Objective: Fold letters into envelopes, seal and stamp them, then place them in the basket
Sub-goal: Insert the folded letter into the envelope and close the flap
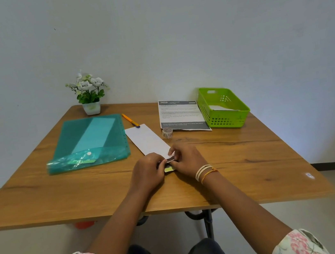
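Seen from the head camera: left hand (147, 170) and right hand (187, 158) pressed together at the near end of a white envelope (148, 139) on the wooden table (242, 159), fingertips of both pinched on a small stamp strip (170, 163), dark above and yellow-green below. Farther back, a roll of patterned tape (167, 132) just beside a printed sheet (181, 114), a green basket (225, 118) with white paper inside at the right, an orange pen (130, 120) touching the envelope's far corner. At left, a teal plastic folder (89, 142) and a potted white-flowered plant (89, 92) against the wall.
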Demonstrator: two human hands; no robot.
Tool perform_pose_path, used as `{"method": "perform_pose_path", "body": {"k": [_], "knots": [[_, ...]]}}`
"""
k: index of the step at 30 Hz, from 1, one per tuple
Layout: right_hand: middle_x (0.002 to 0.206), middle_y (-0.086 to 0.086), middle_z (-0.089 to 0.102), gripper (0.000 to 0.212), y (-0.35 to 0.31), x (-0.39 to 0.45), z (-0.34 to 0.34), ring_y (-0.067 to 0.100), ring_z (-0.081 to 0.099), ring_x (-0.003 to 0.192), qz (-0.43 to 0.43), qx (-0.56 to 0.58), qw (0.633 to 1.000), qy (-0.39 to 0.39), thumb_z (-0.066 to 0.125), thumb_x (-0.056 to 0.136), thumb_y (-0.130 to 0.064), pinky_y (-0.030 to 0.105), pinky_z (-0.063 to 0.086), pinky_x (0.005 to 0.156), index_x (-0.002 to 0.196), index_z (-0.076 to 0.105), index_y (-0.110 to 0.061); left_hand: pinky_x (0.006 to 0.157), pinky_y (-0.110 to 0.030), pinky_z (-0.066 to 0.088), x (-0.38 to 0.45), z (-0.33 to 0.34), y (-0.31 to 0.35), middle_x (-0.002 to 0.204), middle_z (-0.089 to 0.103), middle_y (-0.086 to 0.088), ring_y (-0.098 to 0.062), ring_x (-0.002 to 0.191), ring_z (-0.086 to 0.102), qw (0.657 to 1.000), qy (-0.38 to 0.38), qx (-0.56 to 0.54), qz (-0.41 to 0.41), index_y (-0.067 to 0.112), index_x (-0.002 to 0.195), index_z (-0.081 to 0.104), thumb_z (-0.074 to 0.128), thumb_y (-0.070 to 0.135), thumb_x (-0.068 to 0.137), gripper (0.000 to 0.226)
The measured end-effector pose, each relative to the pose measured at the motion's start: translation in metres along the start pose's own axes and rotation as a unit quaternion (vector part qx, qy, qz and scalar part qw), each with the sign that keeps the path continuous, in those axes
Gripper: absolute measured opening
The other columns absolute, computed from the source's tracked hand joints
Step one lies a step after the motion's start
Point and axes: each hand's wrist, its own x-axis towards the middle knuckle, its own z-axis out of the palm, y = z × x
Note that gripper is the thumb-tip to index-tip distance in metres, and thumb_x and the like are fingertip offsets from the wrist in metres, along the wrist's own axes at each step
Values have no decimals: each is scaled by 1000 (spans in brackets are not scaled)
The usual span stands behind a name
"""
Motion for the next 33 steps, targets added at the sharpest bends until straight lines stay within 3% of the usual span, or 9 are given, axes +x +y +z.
{"method": "perform_pose_path", "body": {"k": [3,9,14,19,23,28,33], "knots": [[79,-4,63,24,2,2,-6,9,58,70,-9,21,999,-33,76,73,-20,25,54,65,96,69,-22,63,-17,46,0,0,-1,87,70,-2,-7,72,57,1000,0,2,-11,13,96,73,67,19,88,12],[89,-2,64,18,9,6,-5,10,56,75,-16,-21,1000,-3,77,74,-28,23,49,63,90,70,-23,62,-15,45,-1,0,0,87,70,0,-6,71,56,1000,-9,-2,-4,14,95,73,68,19,87,11],[101,1,59,14,8,7,5,14,53,89,-31,-68,997,26,73,78,-24,25,50,71,91,70,-21,61,-10,39,0,1,0,87,70,0,-6,69,55,1000,-12,-8,-6,14,96,73,67,20,87,12],[112,4,65,29,24,2,7,15,60,98,15,67,998,1,68,77,-10,23,53,81,104,72,-19,59,-11,39,-1,1,0,88,70,1,-6,71,55,1000,-11,5,-5,14,98,73,67,22,87,15],[121,1,63,51,34,-12,1,12,57,112,-1,115,993,-35,61,72,1,20,47,94,120,65,-19,61,-23,51,2,-2,-5,89,72,0,-8,74,60,1000,-2,0,-12,14,96,74,67,23,87,14],[113,-5,68,33,38,-23,0,1,57,100,6,102,994,33,75,80,-18,6,43,86,112,70,-22,62,-19,51,3,-2,-3,91,73,0,-9,75,61,999,-7,-18,-41,14,97,75,69,24,86,17],[103,-5,70,19,41,-23,4,0,60,91,11,110,993,44,77,78,-23,9,45,82,97,76,-19,64,-23,51,-2,-2,-1,91,72,6,-6,75,59,998,-42,13,-43,21,97,75,65,36,88,21]]}}
